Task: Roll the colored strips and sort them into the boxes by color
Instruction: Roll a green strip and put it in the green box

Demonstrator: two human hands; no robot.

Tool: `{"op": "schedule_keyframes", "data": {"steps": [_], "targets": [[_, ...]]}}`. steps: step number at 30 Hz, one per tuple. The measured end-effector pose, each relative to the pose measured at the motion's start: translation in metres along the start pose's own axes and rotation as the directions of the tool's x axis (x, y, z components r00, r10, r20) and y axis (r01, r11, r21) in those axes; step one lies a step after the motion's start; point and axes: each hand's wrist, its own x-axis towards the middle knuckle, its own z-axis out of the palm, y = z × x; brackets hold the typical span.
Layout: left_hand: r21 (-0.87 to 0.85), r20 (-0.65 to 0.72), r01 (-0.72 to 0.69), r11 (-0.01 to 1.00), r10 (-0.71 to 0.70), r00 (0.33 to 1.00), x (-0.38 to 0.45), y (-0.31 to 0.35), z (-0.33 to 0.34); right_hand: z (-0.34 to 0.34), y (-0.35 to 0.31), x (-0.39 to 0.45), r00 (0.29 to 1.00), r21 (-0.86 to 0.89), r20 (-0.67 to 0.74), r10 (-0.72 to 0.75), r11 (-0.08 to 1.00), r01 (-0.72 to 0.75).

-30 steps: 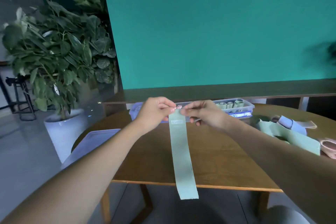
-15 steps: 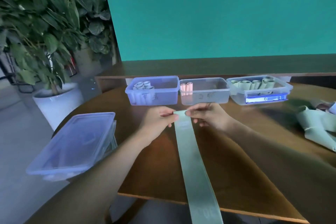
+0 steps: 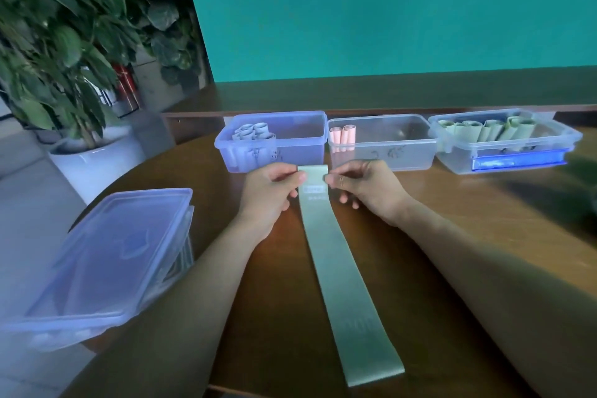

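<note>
Lidded box (image 3: 97, 268) cut off at left edge; box markings (image 3: 387, 153) too blurry to read.

The light is dim and cool, tinting everything bluish-green. The round brown wooden table (image 3: 452, 220) carries soft sheen and a dark shadow at its right edge. The leafy green potted plant (image 3: 58, 42) is smeared by blur, and wide-angle distortion bends the frame's edges.
</note>
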Motion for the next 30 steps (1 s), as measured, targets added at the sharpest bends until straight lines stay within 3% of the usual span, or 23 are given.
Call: {"op": "schedule_keyframes", "data": {"steps": [5, 15, 21, 26, 30], "targets": [[0.107, -0.091, -0.034, 0.994, 0.044, 0.995, 0.017, -0.008, 0.0, 0.004, 0.001, 0.003, 0.998, -0.19, -0.051, -0.043, 0.981, 0.032], [0.373, -0.183, -0.045, 0.927, 0.12, 0.976, 0.001, -0.007, 0.002, -0.003, -0.007, -0.048, 0.995, -0.229, 0.014, -0.099, 0.968, 0.099], [0.484, 0.008, -0.154, 0.861, 0.172, 0.985, -0.068, 0.008, -0.002, -0.007, -0.014, -0.104, 0.982, -0.229, 0.047, -0.186, 0.954, 0.191], [0.409, 0.284, -0.34, 0.847, 0.237, 0.929, -0.142, 0.023, -0.016, -0.013, -0.024, -0.159, 0.932, -0.193, 0.231, -0.278, 0.926, 0.324], [0.323, 0.355, -0.34, 0.883, 0.22, 0.909, -0.173, 0.033, -0.028, -0.016, -0.025, -0.18, 0.898, -0.209, 0.324, -0.297, 0.904, 0.374]]}}
